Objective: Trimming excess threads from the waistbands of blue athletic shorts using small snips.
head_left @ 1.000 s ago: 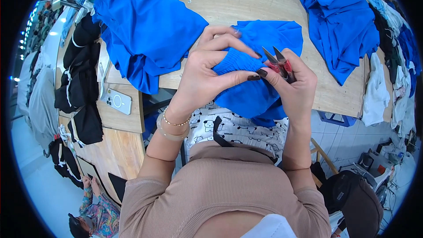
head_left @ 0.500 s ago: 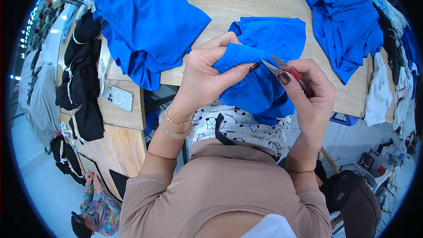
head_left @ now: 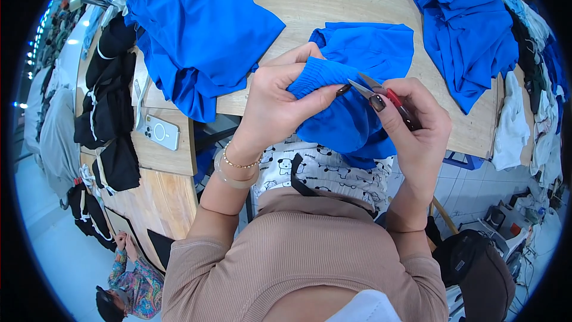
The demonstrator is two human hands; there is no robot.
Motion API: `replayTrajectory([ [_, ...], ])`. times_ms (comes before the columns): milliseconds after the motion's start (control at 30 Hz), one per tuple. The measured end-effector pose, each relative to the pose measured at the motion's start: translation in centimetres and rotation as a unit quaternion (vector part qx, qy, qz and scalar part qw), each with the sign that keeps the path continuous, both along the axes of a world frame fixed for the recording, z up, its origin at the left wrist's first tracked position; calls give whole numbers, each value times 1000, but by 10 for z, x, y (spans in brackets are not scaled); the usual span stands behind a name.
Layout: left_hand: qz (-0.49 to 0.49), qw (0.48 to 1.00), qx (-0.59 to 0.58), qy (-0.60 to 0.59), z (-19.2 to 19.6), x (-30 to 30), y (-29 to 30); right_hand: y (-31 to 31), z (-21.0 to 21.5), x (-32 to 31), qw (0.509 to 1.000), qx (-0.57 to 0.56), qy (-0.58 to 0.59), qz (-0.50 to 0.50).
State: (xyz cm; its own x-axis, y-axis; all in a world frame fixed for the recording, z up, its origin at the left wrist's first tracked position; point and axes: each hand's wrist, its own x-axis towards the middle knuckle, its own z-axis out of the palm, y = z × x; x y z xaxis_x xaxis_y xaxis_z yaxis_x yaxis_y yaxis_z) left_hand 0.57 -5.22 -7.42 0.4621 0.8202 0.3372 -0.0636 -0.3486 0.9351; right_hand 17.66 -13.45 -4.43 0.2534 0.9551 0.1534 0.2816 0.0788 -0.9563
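Note:
A blue garment (head_left: 363,48) with a gathered elastic band hangs over the table's near edge toward my lap. My left hand (head_left: 281,98) pinches its gathered band between thumb and fingers. In my right hand (head_left: 417,113) is a pair of red-handled thread snips (head_left: 390,93). Their two pointed blades are parted and reach leftward over the blue cloth, with the tips close to my left thumb. Whether a thread lies between the blades is too small to tell.
Piles of blue garments lie on the wooden table, one at the left (head_left: 199,30) and one at the right (head_left: 468,30). A phone (head_left: 162,133) rests at the left beside bundled black cloth (head_left: 110,101). White cloth (head_left: 511,125) hangs at right. Another person (head_left: 134,280) is at lower left.
My right hand and the snips have shifted slightly left, bringing the blade tips nearer my left thumb. The left hand keeps its pinch on the garment.

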Motion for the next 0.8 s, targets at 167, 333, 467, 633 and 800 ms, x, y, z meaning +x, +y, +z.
replayTrajectory([
  [167,-11,999,-30,-19,0,-2,-1,3,-9,-1,995,12,87,37],
  [333,-26,994,-82,-66,2,-1,0,8,-19,-6,984,35,169,50],
  [467,-17,995,-88,-54,2,-2,0,6,-12,-2,996,29,79,44],
  [633,-10,996,-71,-51,3,-1,0,4,-2,-4,997,30,65,15],
  [800,-11,998,-44,-46,1,-1,1,5,-6,-5,999,31,31,11],
])
